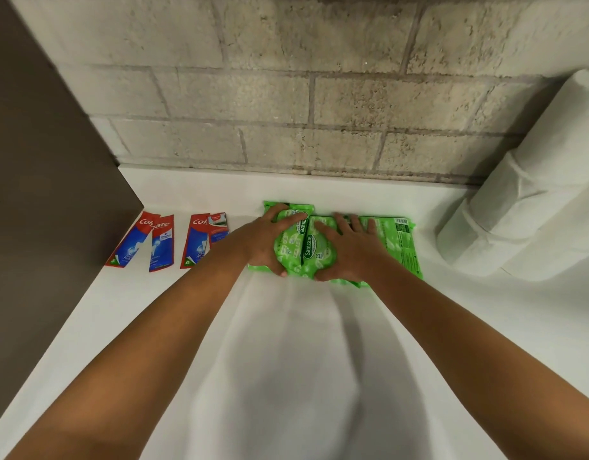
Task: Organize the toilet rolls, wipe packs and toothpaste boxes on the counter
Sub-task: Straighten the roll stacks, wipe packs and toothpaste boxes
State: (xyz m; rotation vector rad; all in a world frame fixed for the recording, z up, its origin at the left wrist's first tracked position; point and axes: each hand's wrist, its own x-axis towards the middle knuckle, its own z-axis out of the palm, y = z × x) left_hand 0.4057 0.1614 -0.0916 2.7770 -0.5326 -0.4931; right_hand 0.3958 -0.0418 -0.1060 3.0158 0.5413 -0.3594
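Left hand grips one green wipe pack, right hand grips another (mid-counter, touching); toothpaste boxes lie left; toilet rolls stand right.

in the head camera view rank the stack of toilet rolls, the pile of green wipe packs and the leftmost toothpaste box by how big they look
1. Stack of toilet rolls, at the right edge, partly cut off and nearer the camera, so its lead is unsure.
2. Pile of green wipe packs, under both hands.
3. Leftmost toothpaste box, clearly smallest.
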